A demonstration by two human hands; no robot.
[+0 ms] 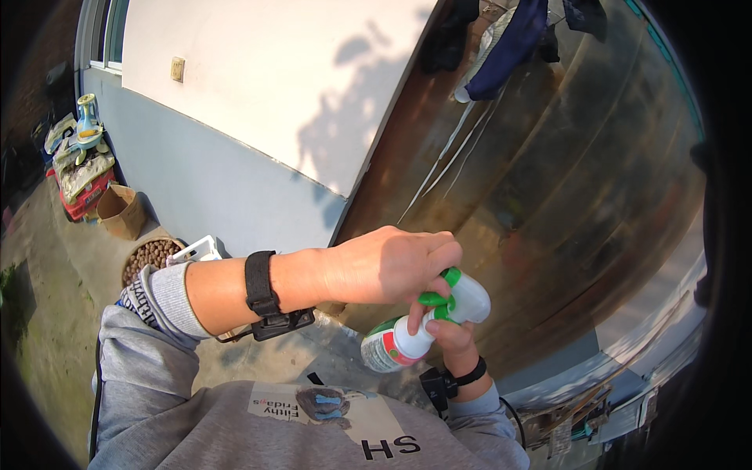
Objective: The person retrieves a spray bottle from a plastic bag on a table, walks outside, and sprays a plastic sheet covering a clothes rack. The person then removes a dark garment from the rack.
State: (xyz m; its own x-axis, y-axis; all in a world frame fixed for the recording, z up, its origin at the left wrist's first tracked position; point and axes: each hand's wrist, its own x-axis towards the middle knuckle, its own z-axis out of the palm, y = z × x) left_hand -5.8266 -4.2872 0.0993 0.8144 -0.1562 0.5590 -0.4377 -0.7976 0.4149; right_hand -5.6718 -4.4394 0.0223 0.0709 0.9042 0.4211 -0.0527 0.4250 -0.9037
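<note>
A white spray bottle (390,346) with a green-and-white trigger head (467,296) is held tilted in front of my chest. My left hand (393,261) reaches across from the left, its fingers closed around the green part of the spray head. Below it, my right hand (453,338) grips the neck, with the thumb and a finger against the white collar. The bottle's label bears writing and a red patch. The tip of the nozzle cannot be made out clearly.
A large weathered brown panel (546,205) with white streaks stands ahead, dark clothes (511,53) hanging at its top. To the left are a white-and-blue wall (235,158), a basket of round brown nuts (150,258), a paper bag (121,211) and a red toy vehicle (88,194). Poles (611,376) lie at right.
</note>
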